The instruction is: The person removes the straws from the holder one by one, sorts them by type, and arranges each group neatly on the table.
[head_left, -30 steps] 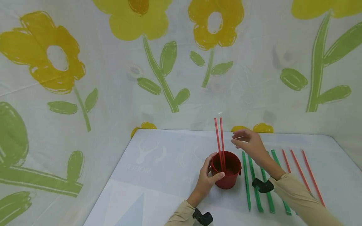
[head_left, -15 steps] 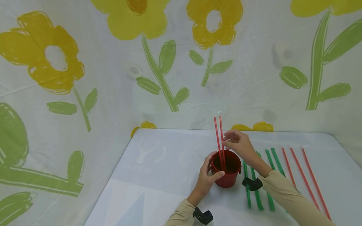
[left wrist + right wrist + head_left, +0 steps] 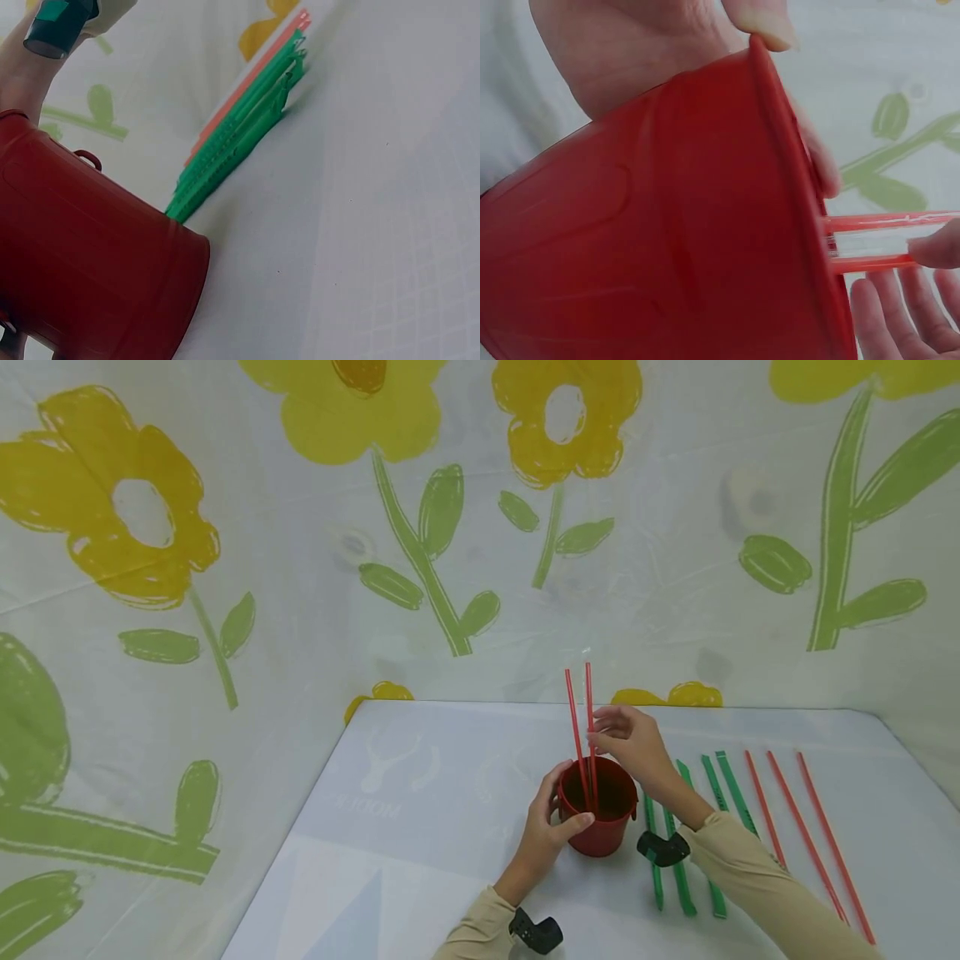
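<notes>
A small red bucket (image 3: 600,841) stands on the table, two thin red straws leaning up out of it. My left hand (image 3: 546,833) holds the bucket from the left, thumb over the near rim. Between thumb and fingers, my right hand (image 3: 636,747) pinches the right-hand straw (image 3: 589,693) above the rim. The other straw (image 3: 572,702) stands free to its left. In the right wrist view, the thumb presses on the lower straw (image 3: 874,263), close outside the bucket mouth. The bucket wall (image 3: 90,247) fills the left wrist view's lower left; the straws' lower ends are partly hidden inside.
Right of the bucket, several flat green strips (image 3: 680,885) lie in a row, partly under the right forearm. Three more red straws (image 3: 804,831) lie farther right. A white curtain with printed flowers (image 3: 300,568) hangs behind the table (image 3: 420,860).
My right hand has come left to the straws and taken hold of the right-hand one, which now stands slightly higher and farther from the other. The left hand keeps holding the bucket.
</notes>
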`<state>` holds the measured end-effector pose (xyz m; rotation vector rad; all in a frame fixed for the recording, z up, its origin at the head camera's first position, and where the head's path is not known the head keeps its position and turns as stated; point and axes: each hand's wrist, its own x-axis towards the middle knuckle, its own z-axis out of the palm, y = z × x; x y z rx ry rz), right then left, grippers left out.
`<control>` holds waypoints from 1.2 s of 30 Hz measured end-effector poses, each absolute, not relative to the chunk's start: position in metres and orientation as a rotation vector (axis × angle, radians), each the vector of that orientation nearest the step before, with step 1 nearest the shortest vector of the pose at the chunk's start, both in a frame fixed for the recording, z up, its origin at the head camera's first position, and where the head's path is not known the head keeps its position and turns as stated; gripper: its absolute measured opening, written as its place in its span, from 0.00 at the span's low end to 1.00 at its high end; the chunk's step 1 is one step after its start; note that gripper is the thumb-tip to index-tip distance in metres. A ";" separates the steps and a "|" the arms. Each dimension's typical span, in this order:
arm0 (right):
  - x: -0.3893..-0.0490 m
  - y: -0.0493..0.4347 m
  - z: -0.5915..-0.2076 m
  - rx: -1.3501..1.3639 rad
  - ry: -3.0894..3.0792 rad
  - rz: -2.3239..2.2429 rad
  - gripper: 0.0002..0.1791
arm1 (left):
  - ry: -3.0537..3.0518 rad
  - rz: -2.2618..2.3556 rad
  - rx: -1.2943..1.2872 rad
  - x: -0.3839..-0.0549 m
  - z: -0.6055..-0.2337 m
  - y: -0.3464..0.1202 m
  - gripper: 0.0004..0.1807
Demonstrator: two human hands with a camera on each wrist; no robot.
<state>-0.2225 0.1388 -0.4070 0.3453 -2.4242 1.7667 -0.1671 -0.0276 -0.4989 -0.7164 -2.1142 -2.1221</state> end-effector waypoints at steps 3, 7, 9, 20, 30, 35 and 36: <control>-0.225 0.141 -0.409 0.334 -2.408 1.738 0.19 | -2.117 -2.117 -0.717 -0.167 -0.499 -0.028 0.36; -0.225 0.143 -0.403 0.341 -2.362 1.713 0.18 | -2.122 -2.121 -0.714 -0.167 -0.499 -0.028 0.35; -0.225 0.145 -0.400 0.354 -2.329 1.722 0.17 | -2.121 -2.122 -0.714 -0.168 -0.499 -0.028 0.35; -0.220 0.155 -0.381 0.323 -2.251 1.710 0.19 | -2.087 -2.117 -0.750 -0.168 -0.498 -0.027 0.35; -0.212 0.164 -0.370 0.260 -2.243 1.711 0.19 | -2.080 -2.120 -0.753 -0.167 -0.499 -0.027 0.35; -0.210 0.168 -0.361 0.247 -2.217 1.713 0.18 | -2.078 -2.133 -0.748 -0.167 -0.499 -0.027 0.35; -0.210 0.169 -0.360 0.250 -2.206 1.724 0.18 | -2.079 -2.133 -0.747 -0.167 -0.500 -0.027 0.35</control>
